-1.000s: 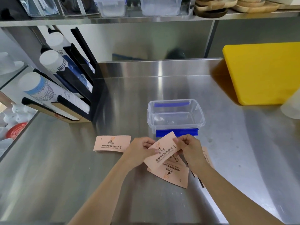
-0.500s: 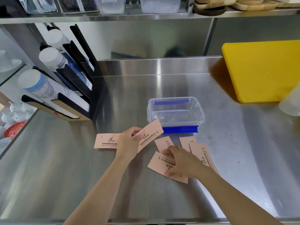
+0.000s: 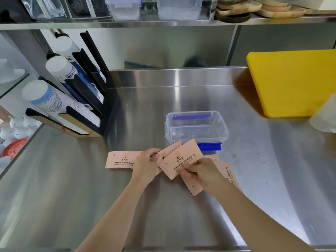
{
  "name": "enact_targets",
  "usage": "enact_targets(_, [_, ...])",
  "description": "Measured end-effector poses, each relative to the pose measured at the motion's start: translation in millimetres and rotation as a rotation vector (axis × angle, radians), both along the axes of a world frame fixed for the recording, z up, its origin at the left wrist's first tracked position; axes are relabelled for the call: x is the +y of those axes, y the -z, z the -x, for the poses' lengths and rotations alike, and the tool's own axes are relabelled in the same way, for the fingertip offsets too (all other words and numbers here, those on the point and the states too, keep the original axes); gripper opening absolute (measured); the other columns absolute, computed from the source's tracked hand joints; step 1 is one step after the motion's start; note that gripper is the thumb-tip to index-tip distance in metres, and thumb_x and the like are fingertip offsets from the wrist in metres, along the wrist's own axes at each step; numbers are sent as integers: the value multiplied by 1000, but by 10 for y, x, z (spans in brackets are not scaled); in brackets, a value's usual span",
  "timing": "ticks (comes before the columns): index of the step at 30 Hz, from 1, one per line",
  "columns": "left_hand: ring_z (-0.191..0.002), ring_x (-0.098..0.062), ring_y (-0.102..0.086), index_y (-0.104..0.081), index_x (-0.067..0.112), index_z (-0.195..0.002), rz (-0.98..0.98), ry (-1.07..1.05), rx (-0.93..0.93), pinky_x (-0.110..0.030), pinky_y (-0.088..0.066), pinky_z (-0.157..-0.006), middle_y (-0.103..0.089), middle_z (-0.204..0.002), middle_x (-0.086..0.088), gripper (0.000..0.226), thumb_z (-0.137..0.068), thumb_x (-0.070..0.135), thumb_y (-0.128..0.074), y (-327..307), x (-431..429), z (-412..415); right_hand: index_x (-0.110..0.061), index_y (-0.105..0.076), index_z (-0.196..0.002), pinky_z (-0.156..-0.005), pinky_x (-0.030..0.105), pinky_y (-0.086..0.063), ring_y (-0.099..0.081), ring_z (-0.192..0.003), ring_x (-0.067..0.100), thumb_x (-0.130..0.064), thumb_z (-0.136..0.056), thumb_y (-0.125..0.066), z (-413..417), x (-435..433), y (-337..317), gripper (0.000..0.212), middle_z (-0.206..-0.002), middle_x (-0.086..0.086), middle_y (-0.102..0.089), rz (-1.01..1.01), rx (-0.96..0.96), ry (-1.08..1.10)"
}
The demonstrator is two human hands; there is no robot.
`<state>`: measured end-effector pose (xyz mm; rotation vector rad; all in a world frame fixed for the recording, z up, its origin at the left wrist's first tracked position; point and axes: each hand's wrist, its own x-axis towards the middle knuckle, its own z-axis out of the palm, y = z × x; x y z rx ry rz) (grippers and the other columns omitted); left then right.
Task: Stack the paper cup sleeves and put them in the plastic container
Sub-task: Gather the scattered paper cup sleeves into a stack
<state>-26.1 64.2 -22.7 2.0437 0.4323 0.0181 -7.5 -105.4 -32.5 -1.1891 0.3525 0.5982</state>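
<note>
Right hand point(image 3: 201, 174) pinched a pink sleeve point(image 3: 181, 159) over a second sleeve point(image 3: 168, 149) gripped by the left hand point(image 3: 146, 163), just near of the empty plastic container point(image 3: 196, 127). Loose sleeves lay left point(image 3: 121, 160) and right point(image 3: 228, 171) on the counter point(image 3: 72, 188); the right-hand count was probably two. Misaligned edges could make the stack fan out and slip.

Two bare forearms are being shown from the lower edge, uncovered from the elbows down to the left hand point(image 3: 145, 165) and the right hand point(image 3: 203, 174). Nothing is being worn on either wrist, and the fingers point(image 3: 187, 169) are being seen unadorned, with short, plain nails.
</note>
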Motion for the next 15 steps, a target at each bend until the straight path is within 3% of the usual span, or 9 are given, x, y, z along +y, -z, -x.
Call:
enact_targets(2, [-90,-25,-60,-67,15,-91,18,29,-5,-36,-47,-79,-69,-95,-9,19,-90,13,-48,2,-13,22,5,-57,-108,-63,29,-62,-63,-95,30,20,-85,-46,90,137,3,30,-109,20,-64,-165,79,80])
enact_targets(4, [-87,-25,-62,-66,22,-83,46,72,13,-38,-50,-77,-68,-87,-4,12,-85,16,-56,4,-23,42,3,-56,-111,-64,31,-62,-64,-94,29,20,-85,-45,150,226,37,33,-109,20,-64,-265,134,135])
enact_targets(6, [-86,-25,-64,-66,30,-76,45,96,24,-40,-50,-79,-68,-80,3,14,-77,16,-64,3,-12,60,-2,-58,-108,-58,30,-62,-67,-83,25,14,-86,-49,197,283,28,28,-100,18,-68,-229,170,114])
enact_targets(8, [-86,-26,-64,-70,23,-80,28,63,17,-40,-50,-80,-69,-80,1,13,-75,13,-66,-4,23,61,-5,-59,-102,-41,24,-54,-63,-58,17,-1,-87,-57,213,303,5,15,-81,12,-66,108,99,9])
enact_targets(9, [-86,-25,-64,-71,18,-84,12,44,9,-36,-50,-79,-68,-81,-1,12,-76,11,-65,0,47,59,-5,-58,-102,-40,23,-47,-58,-54,15,-8,-86,-61,200,291,20,17,-76,9,-62,303,37,-16])
enact_targets(12, [-80,-16,-58,-71,12,-90,-92,81,-9,-9,-41,-66,-66,-82,1,14,-78,8,-64,26,115,74,-12,-51,-118,-63,17,-39,-54,-80,13,-17,-84,-65,114,192,33,38,-97,1,-57,667,-284,1])
enact_targets(15, [-78,-13,-56,-70,13,-88,-164,167,-29,-2,-37,-61,-64,-78,7,13,-80,7,-62,75,141,107,-23,-47,-131,-73,13,-38,-53,-99,13,-16,-87,-60,55,137,0,46,-119,-1,-56,759,-543,-197])
